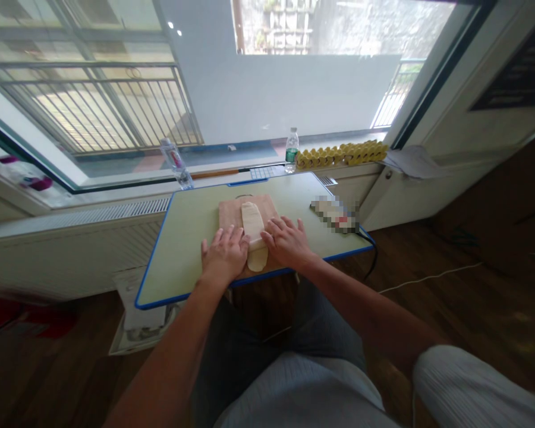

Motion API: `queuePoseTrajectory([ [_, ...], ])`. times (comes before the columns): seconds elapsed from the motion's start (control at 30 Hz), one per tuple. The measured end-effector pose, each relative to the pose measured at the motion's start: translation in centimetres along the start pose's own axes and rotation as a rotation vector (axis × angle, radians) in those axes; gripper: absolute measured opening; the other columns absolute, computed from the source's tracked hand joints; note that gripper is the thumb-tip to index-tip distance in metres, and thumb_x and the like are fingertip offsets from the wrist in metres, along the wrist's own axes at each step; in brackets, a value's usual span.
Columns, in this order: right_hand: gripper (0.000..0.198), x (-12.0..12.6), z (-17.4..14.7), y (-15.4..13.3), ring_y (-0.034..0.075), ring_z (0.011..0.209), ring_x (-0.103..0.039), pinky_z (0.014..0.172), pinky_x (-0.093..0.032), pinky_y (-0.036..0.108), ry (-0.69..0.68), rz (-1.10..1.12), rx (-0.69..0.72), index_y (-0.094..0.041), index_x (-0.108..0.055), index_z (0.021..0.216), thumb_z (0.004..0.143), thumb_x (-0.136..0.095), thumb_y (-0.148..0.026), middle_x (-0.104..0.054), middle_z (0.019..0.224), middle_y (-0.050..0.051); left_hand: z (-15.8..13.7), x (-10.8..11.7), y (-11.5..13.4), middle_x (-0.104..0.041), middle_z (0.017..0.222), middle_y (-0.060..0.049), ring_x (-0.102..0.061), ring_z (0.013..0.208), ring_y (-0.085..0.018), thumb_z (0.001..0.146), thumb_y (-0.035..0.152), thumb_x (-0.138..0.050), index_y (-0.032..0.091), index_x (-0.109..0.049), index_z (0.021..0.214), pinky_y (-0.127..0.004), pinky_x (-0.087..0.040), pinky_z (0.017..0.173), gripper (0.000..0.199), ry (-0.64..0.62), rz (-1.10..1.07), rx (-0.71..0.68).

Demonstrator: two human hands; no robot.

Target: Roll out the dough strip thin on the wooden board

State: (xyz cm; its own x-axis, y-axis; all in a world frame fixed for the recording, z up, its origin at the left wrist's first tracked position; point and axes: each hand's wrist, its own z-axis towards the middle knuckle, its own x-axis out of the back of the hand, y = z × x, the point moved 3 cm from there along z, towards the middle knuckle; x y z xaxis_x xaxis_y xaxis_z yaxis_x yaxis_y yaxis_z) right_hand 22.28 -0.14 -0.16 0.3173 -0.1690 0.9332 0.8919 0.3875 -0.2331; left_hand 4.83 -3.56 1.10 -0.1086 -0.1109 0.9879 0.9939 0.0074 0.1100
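Note:
A pale flat strip, apparently dough (252, 221), lies lengthwise on a light brown wooden board (230, 213). A crosswise ridge runs over it between my hands, and its rounded near end shows below. My left hand (225, 252) rests palm down at the strip's left side, fingers spread over the board and thumb at the strip's edge. On the other side, my right hand (289, 241) lies with fingers spread, its thumb and forefinger touching the right edge. Parts of the board are hidden beneath both hands.
The board sits on a pale, blue-edged table (178, 244). A blurred-out object (334, 213) with a black cable lies at right. Behind, the windowsill holds two plastic bottles (291, 151) (176, 163) and yellow egg trays (342, 154). A radiator (84, 238) stands at left.

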Motion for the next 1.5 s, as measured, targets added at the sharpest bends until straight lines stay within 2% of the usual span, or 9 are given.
queuePoseTrajectory([
  [0.13, 0.046, -0.2, 0.2, -0.1, 0.032, 0.152, -0.045, 0.127, -0.027, 0.066, 0.019, -0.002, 0.005, -0.024, -0.063, 0.145, 0.115, -0.039, -0.049, -0.06, 0.16, 0.008, 0.3, -0.2, -0.2, -0.05, 0.169, -0.009, -0.047, 0.155, -0.033, 0.111, 0.048, -0.026, 0.025, -0.058, 0.155, -0.068, -0.035, 0.125, 0.059, 0.039, 0.0, -0.029],
  [0.3, 0.053, -0.4, -3.1, 0.3, 0.029, 0.156, -0.041, 0.129, -0.026, 0.057, 0.044, 0.049, -0.006, -0.02, -0.055, 0.156, 0.114, -0.041, -0.049, -0.053, 0.166, 0.011, -3.0, -0.7, 0.7, -0.055, 0.164, -0.014, -0.05, 0.153, -0.033, 0.111, 0.051, -0.026, 0.019, -0.054, 0.158, -0.065, -0.037, 0.123, 0.063, 0.108, -0.025, -0.038],
  [0.43, 0.056, -0.2, -5.9, 0.4, 0.029, 0.159, -0.037, 0.13, -0.023, 0.055, 0.084, 0.068, 0.022, -0.018, -0.05, 0.16, 0.113, -0.042, -0.047, -0.049, 0.169, 0.012, -5.8, -1.1, 1.4, -0.054, 0.164, -0.018, -0.048, 0.155, -0.034, 0.112, 0.05, -0.027, 0.015, -0.047, 0.162, -0.064, -0.039, 0.121, 0.065, 0.178, -0.022, -0.054],
  [0.6, 0.054, -0.3, -7.4, 0.5, 0.028, 0.161, -0.036, 0.131, -0.021, 0.055, 0.119, 0.082, 0.039, -0.02, -0.049, 0.162, 0.114, -0.04, -0.043, -0.048, 0.17, 0.012, -6.9, -1.4, 1.5, -0.054, 0.163, -0.017, -0.047, 0.156, -0.033, 0.112, 0.05, -0.028, 0.015, -0.05, 0.161, -0.061, -0.039, 0.123, 0.064, 0.218, -0.031, -0.081],
  [0.73, 0.053, -0.5, -6.4, 0.8, 0.028, 0.16, -0.037, 0.131, -0.019, 0.057, 0.116, 0.088, 0.028, -0.022, -0.05, 0.161, 0.114, -0.04, -0.042, -0.05, 0.168, 0.011, -5.9, -1.3, 1.1, -0.055, 0.164, -0.015, -0.048, 0.155, -0.032, 0.112, 0.05, -0.025, 0.016, -0.053, 0.159, -0.062, -0.04, 0.123, 0.064, 0.203, -0.043, -0.072],
  [0.97, 0.051, -0.5, -2.2, 0.5, 0.029, 0.156, -0.043, 0.13, -0.024, 0.062, 0.055, 0.063, -0.011, -0.025, -0.055, 0.157, 0.114, -0.041, -0.046, -0.053, 0.166, 0.009, -2.5, -0.9, 0.5, -0.052, 0.166, -0.014, -0.046, 0.156, -0.035, 0.111, 0.051, -0.028, 0.019, -0.059, 0.154, -0.069, -0.033, 0.125, 0.062, 0.152, -0.027, -0.044],
  [1.07, 0.051, -0.6, -2.1, 0.3, 0.03, 0.156, -0.042, 0.13, -0.024, 0.062, 0.061, 0.068, -0.031, -0.022, -0.056, 0.156, 0.114, -0.04, -0.047, -0.054, 0.166, 0.01, -2.4, -1.0, 0.5, -0.052, 0.166, -0.014, -0.047, 0.155, -0.034, 0.111, 0.052, -0.027, 0.018, -0.059, 0.154, -0.069, -0.033, 0.126, 0.063, 0.151, -0.031, -0.054],
  [1.3, 0.055, 0.1, -6.7, 0.2, 0.03, 0.158, -0.039, 0.131, -0.023, 0.056, 0.102, 0.082, 0.038, -0.017, -0.052, 0.159, 0.113, -0.044, -0.046, -0.052, 0.167, 0.013, -6.4, -1.3, 1.3, -0.052, 0.165, -0.017, -0.046, 0.157, -0.031, 0.112, 0.051, -0.027, 0.018, -0.052, 0.16, -0.062, -0.035, 0.126, 0.064, 0.209, -0.066, -0.079],
  [1.5, 0.058, 0.2, -9.2, 0.1, 0.031, 0.162, -0.033, 0.131, -0.022, 0.058, 0.105, 0.066, 0.043, -0.019, -0.045, 0.165, 0.113, -0.044, -0.045, -0.047, 0.17, 0.014, -8.6, -1.5, 1.7, -0.05, 0.167, -0.015, -0.044, 0.158, -0.03, 0.111, 0.047, -0.031, 0.021, -0.049, 0.163, -0.06, -0.031, 0.129, 0.06, 0.23, -0.077, -0.115],
])
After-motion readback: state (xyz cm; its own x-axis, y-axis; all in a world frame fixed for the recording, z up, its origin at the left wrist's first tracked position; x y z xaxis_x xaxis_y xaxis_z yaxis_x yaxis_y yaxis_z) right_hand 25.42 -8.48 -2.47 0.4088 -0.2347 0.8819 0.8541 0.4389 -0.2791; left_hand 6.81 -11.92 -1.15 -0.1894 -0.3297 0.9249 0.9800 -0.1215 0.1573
